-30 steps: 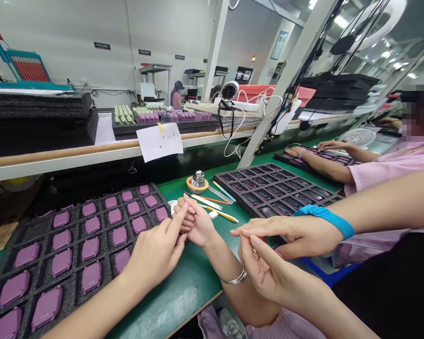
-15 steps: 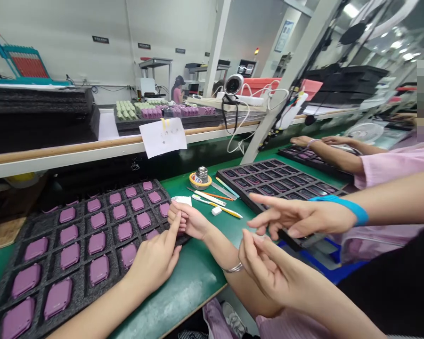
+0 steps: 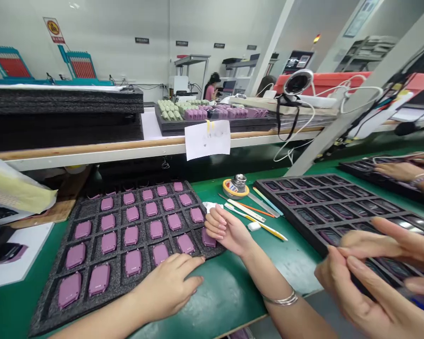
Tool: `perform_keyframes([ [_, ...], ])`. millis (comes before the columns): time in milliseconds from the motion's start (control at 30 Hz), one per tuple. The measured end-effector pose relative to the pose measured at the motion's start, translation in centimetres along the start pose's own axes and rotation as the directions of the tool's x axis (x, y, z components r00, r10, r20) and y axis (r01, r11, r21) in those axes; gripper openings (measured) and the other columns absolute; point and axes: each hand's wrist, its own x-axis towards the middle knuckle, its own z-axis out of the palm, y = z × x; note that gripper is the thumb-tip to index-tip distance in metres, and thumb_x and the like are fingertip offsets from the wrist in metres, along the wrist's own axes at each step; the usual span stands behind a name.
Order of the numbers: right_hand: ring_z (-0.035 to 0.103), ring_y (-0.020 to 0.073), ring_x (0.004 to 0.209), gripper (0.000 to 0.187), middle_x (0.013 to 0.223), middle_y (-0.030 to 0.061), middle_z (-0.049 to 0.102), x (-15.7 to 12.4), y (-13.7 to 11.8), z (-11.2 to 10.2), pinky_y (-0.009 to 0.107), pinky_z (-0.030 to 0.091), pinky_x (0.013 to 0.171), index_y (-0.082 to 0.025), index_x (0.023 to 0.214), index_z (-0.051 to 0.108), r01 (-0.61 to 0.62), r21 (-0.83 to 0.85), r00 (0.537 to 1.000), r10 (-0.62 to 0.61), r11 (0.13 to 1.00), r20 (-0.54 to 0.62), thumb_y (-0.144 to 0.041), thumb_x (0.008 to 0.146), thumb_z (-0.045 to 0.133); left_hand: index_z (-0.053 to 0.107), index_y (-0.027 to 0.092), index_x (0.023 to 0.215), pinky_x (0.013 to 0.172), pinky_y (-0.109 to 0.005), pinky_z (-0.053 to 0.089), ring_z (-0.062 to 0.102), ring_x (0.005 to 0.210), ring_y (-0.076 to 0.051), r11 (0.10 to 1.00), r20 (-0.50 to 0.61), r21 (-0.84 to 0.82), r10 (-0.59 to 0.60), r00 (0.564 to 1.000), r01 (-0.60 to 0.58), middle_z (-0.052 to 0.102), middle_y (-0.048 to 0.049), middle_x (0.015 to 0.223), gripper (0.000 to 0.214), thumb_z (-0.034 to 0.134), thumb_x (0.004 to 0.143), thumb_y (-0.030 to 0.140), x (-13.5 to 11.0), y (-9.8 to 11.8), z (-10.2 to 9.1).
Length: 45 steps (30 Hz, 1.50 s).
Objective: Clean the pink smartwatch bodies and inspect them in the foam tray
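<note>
My left hand hovers palm down at the front right of a black foam tray. Its fingers are apart with nothing in them. Beyond it my right hand, with metal bangles on the wrist, is closed, fingers curled inward and nails showing; no object is visible in it. It partly covers the tray's right corner. Purple rounded cases fill many of the tray's compartments. A crumpled white piece lies just behind my right hand.
At right, a co-worker's hands meet at the fingertips over a second tray of dark-faced parts. Between the trays lie a toothbrush, slim tools, a yellow tape roll and a small metal container. A shelf crosses behind.
My left hand has drawn back from my right hand, its index finger no longer extended against it. The co-worker's two hands have come together. The view has turned left.
</note>
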Motion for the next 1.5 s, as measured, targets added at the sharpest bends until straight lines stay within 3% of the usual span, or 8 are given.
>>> perform_keyframes([
  [200,0.037,0.0036,0.043,0.043,0.055,-0.0100,0.041,1.8,0.5,-0.1,0.017,0.036,0.042,-0.017,0.067,0.051,-0.119,0.081,0.979,0.103,0.990,0.175,-0.044,0.099,0.058,0.054,0.023,0.139,0.113,-0.053,0.046,0.049,0.142,-0.029,0.998,-0.004,0.053,-0.037,0.999,0.037,0.049,-0.0133,0.156,0.046,0.056,0.094,0.014,-1.1,-0.1,-0.6],
  [333,0.036,0.0044,0.044,0.043,0.056,-0.0102,0.039,2.5,-0.2,0.1,0.018,0.036,0.044,-0.017,0.069,0.050,-0.121,-0.008,0.971,0.120,0.993,0.206,-0.047,0.099,0.058,0.037,0.027,0.153,0.114,-0.066,0.039,0.039,0.147,-0.039,0.961,0.049,0.139,-0.249,0.967,0.240,0.042,-0.0189,0.159,0.073,0.070,0.088,0.024,-2.1,-1.0,-1.0],
  [500,0.059,0.0093,0.063,0.034,0.083,-0.0005,0.064,7.2,-0.1,1.1,0.025,0.052,0.058,-0.014,0.101,0.064,-0.100,-0.357,0.962,0.182,0.929,0.204,-0.047,0.100,0.056,0.036,0.028,0.154,0.115,-0.065,0.039,0.039,0.146,-0.041,0.946,0.114,0.190,-0.287,0.951,0.263,0.043,-0.0187,0.158,0.077,0.072,0.087,0.026,-2.4,-1.4,-0.7],
  [767,0.064,0.0230,0.111,0.033,0.132,0.0100,0.061,21.4,0.5,3.2,0.045,0.056,0.094,-0.020,0.127,0.061,0.055,-0.923,0.980,0.155,0.381,0.123,-0.036,0.098,0.061,0.031,0.028,0.157,0.115,-0.063,0.039,0.037,0.147,-0.041,0.952,0.068,0.183,-0.261,0.963,0.245,0.041,-0.0193,0.159,0.065,0.055,0.098,0.041,-2.9,-1.5,0.1],
  [1033,0.066,0.0230,0.108,0.035,0.128,0.0096,0.063,27.2,-0.7,4.8,0.045,0.057,0.091,-0.018,0.127,0.060,0.172,-0.972,0.941,0.318,-0.158,0.114,-0.036,0.097,0.063,0.036,0.025,0.154,0.111,-0.062,0.042,0.045,0.142,-0.043,0.957,0.068,0.191,-0.236,0.969,0.220,0.047,-0.0223,0.154,0.067,0.055,0.096,0.052,-2.7,-2.0,0.8],
  [1167,0.065,0.0238,0.111,0.036,0.131,0.0100,0.062,27.4,-0.5,6.5,0.046,0.057,0.092,-0.018,0.129,0.059,0.274,-0.922,0.932,0.312,-0.273,0.185,-0.036,0.097,0.063,0.036,0.025,0.154,0.110,-0.059,0.042,0.047,0.141,-0.042,0.951,0.029,0.232,-0.216,0.976,0.203,0.048,-0.0219,0.154,0.072,0.060,0.093,0.055,-2.8,-2.2,1.5],
  [1367,0.065,0.0230,0.110,0.034,0.130,0.0098,0.062,27.2,1.1,9.5,0.045,0.057,0.092,-0.019,0.127,0.061,0.455,-0.846,0.843,0.440,-0.279,0.309,-0.036,0.098,0.062,0.040,0.026,0.152,0.108,-0.051,0.041,0.058,0.131,-0.035,0.914,-0.094,0.372,-0.136,0.986,0.162,0.060,-0.0171,0.143,0.064,0.049,0.097,0.058,-2.8,-2.5,2.0],
  [1500,0.065,0.0224,0.108,0.033,0.128,0.0095,0.063,27.2,1.2,10.3,0.044,0.057,0.091,-0.019,0.126,0.061,0.458,-0.833,0.835,0.472,-0.311,0.283,-0.036,0.098,0.062,0.043,0.026,0.151,0.107,-0.049,0.040,0.059,0.129,-0.035,0.906,-0.106,0.390,-0.136,0.985,0.167,0.063,-0.0159,0.141,0.061,0.045,0.099,0.058,-2.7,-2.3,1.6],
])
